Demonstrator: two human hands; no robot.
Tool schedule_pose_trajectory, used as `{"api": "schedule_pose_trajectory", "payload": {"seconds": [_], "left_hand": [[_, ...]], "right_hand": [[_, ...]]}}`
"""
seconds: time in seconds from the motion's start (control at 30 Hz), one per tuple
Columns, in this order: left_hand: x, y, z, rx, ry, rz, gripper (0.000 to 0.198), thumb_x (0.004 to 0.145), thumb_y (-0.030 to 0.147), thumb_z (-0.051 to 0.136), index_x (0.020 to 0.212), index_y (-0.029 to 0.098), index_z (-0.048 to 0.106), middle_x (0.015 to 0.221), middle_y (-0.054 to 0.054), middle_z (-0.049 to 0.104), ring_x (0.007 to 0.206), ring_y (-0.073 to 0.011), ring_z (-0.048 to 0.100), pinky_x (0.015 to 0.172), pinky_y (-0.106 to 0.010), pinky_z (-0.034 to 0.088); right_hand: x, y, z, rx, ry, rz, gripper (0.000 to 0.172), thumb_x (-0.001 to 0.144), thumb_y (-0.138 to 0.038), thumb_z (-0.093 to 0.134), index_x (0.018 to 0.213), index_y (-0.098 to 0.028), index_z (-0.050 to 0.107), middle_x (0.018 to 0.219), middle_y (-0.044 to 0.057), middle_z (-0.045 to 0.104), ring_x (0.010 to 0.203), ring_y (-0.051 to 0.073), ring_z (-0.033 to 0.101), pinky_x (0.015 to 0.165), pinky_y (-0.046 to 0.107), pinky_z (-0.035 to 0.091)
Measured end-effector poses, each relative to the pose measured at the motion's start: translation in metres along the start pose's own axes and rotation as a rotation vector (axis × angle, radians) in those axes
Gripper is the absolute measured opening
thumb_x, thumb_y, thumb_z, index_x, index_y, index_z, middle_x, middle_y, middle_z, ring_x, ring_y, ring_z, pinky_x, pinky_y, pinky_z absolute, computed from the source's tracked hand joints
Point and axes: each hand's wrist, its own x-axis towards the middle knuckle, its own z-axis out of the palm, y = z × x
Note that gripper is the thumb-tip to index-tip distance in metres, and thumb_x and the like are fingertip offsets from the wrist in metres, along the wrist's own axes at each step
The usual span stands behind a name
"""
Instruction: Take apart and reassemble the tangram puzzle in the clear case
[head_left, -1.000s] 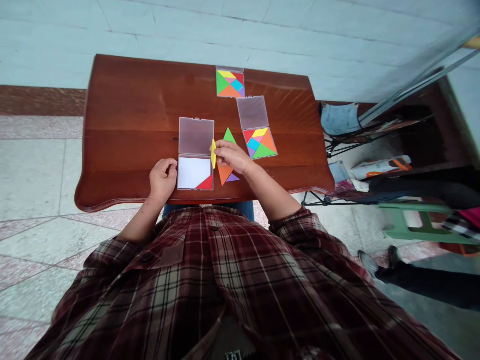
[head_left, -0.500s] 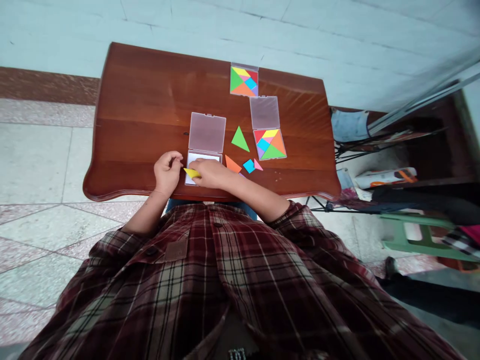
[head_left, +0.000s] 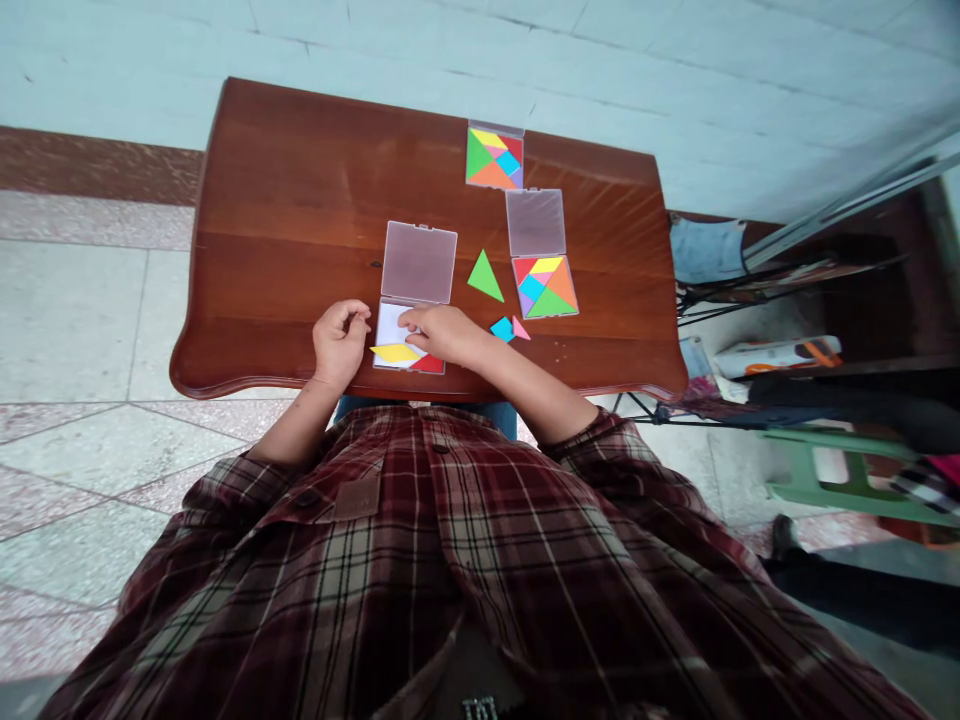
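Grip of right hand narrow, fingertips pressed down over open case, touching yellow piece lying flat in its white tray beside red piece. Left hand loosely curled, holding nothing, resting against case's left edge on table. Yellow piece likely thin, light, stiff, smooth enough to skid under a fingertip; best pinched by opposite edges or slid flat. Loose nearby: green triangle, blue piece, pink piece. Farther off, filled open case and another filled case.
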Motion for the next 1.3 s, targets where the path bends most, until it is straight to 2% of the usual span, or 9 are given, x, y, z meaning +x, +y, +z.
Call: {"api": "schedule_pose_trajectory", "payload": {"seconds": [0.17, 0.4, 0.6, 0.8, 0.9, 1.03, 1.17, 1.3], "left_hand": [[0.001, 0.001, 0.0, -0.03, 0.014, 0.05, 0.012, 0.079, 0.02, 0.05, 0.08, 0.019, 0.062, 0.078, 0.001, 0.064, 0.061, -0.0096, 0.059, 0.065, -0.025, 0.049], [0.001, -0.005, -0.001, -0.011, 0.013, 0.079, 0.012, 0.079, 0.018, 0.051, 0.08, 0.02, 0.063, 0.078, 0.002, 0.064, 0.062, -0.0099, 0.06, 0.067, -0.025, 0.049], [0.001, -0.002, -0.001, -0.014, 0.006, 0.06, 0.011, 0.079, 0.018, 0.051, 0.08, 0.019, 0.062, 0.079, 0.002, 0.064, 0.061, -0.0097, 0.059, 0.065, -0.024, 0.049], [0.001, -0.002, -0.001, -0.022, 0.005, 0.067, 0.012, 0.078, 0.017, 0.051, 0.079, 0.019, 0.063, 0.078, 0.002, 0.064, 0.061, -0.0097, 0.06, 0.065, -0.024, 0.049], [0.001, -0.003, -0.001, -0.021, 0.008, 0.073, 0.012, 0.078, 0.017, 0.051, 0.079, 0.019, 0.063, 0.077, 0.002, 0.063, 0.061, -0.0098, 0.06, 0.065, -0.024, 0.049], [0.001, -0.004, -0.001, -0.012, 0.003, 0.068, 0.012, 0.078, 0.017, 0.051, 0.08, 0.019, 0.063, 0.077, 0.002, 0.063, 0.062, -0.0098, 0.059, 0.066, -0.024, 0.049], [0.001, -0.004, -0.001, -0.023, 0.006, 0.063, 0.013, 0.078, 0.016, 0.05, 0.079, 0.019, 0.062, 0.078, 0.002, 0.063, 0.061, -0.0097, 0.059, 0.065, -0.024, 0.048], [0.001, -0.005, -0.001, -0.008, 0.0, 0.069, 0.012, 0.078, 0.016, 0.05, 0.079, 0.02, 0.062, 0.078, 0.002, 0.063, 0.061, -0.01, 0.058, 0.067, -0.025, 0.048]], "right_hand": [[-0.004, -0.012, 0.002, -0.135, -0.115, -0.081, 0.03, 0.084, -0.021, 0.062, 0.114, -0.018, 0.061, 0.117, 0.01, 0.059, 0.094, 0.019, 0.055, 0.074, 0.029, 0.034], [-0.004, -0.02, 0.006, -0.319, -0.105, -0.182, 0.025, 0.087, -0.02, 0.053, 0.109, -0.012, 0.061, 0.11, 0.014, 0.06, 0.089, 0.021, 0.055, 0.075, 0.032, 0.032], [0.0, -0.009, -0.003, -0.222, -0.115, -0.123, 0.02, 0.09, -0.016, 0.047, 0.105, -0.015, 0.06, 0.106, 0.009, 0.062, 0.084, 0.017, 0.052, 0.069, 0.03, 0.03], [-0.005, -0.005, 0.007, -0.284, 0.049, -0.103, 0.026, 0.094, -0.014, 0.036, 0.106, -0.012, 0.059, 0.105, 0.012, 0.06, 0.085, 0.018, 0.051, 0.069, 0.032, 0.03], [-0.012, -0.004, 0.015, -0.298, 0.019, -0.155, 0.025, 0.094, -0.015, 0.04, 0.109, -0.011, 0.06, 0.108, 0.014, 0.059, 0.088, 0.019, 0.052, 0.07, 0.032, 0.031], [-0.017, 0.005, 0.013, -0.15, -0.045, -0.195, 0.024, 0.092, -0.022, 0.051, 0.113, -0.015, 0.061, 0.112, 0.011, 0.059, 0.094, 0.019, 0.053, 0.074, 0.031, 0.034], [-0.015, 0.013, 0.008, -0.062, 0.027, -0.067, 0.027, 0.095, -0.016, 0.04, 0.11, -0.016, 0.063, 0.111, 0.009, 0.06, 0.097, 0.018, 0.053, 0.077, 0.03, 0.035], [-0.01, 0.011, 0.009, -0.047, 0.012, 0.018, 0.025, 0.092, -0.019, 0.049, 0.113, -0.016, 0.062, 0.114, 0.01, 0.059, 0.096, 0.019, 0.054, 0.076, 0.03, 0.035]]}}
